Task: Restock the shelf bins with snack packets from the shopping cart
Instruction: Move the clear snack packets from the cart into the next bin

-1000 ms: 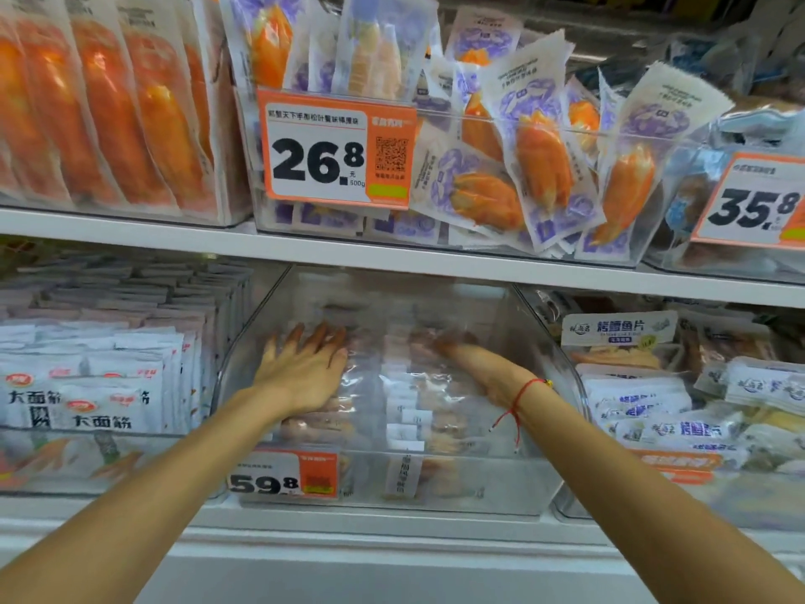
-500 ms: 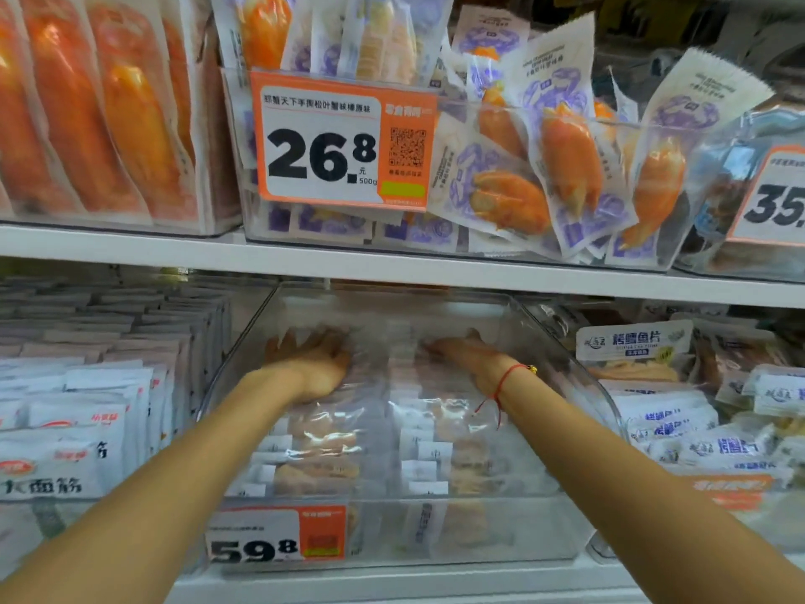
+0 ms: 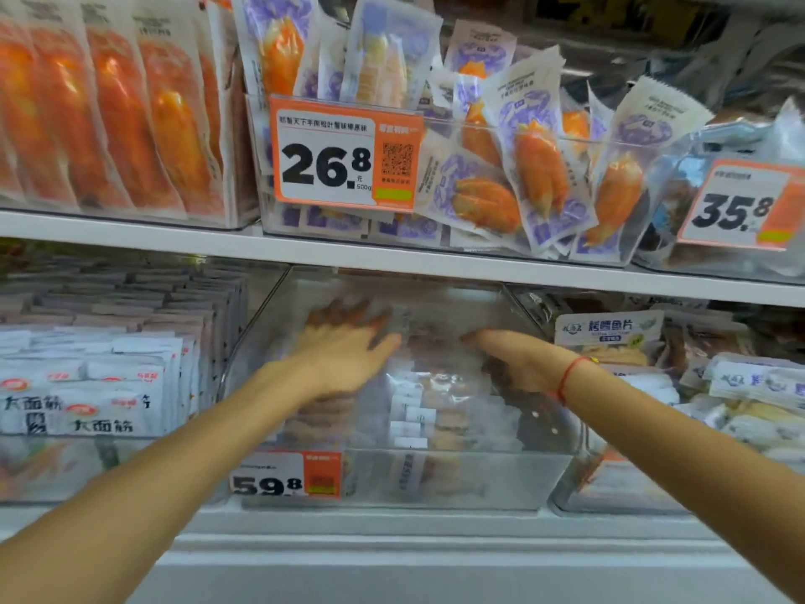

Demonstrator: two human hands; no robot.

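Note:
A clear plastic bin (image 3: 461,481) with a 59.8 price tag sits on the lower shelf, holding several transparent snack packets (image 3: 429,411) in rows. Both my arms reach into it. My left hand (image 3: 344,350) lies flat with spread fingers on the packets at the bin's left back. My right hand (image 3: 514,359), with a red string at the wrist, rests edge-down on the packets at the right, fingers straight and pointing left. Neither hand grips a packet. The shopping cart is out of view.
The white shelf board (image 3: 392,259) hangs close above my hands. Left of the bin stand white packets (image 3: 87,385) in rows; to the right a bin of fish-slice packs (image 3: 610,337). Above, a bin tagged 26.8 (image 3: 344,154) holds purple crab-stick packets.
My left hand has slid a little toward the middle of the bin, and my right hand has turned onto its edge. My head has moved, shifting the view.

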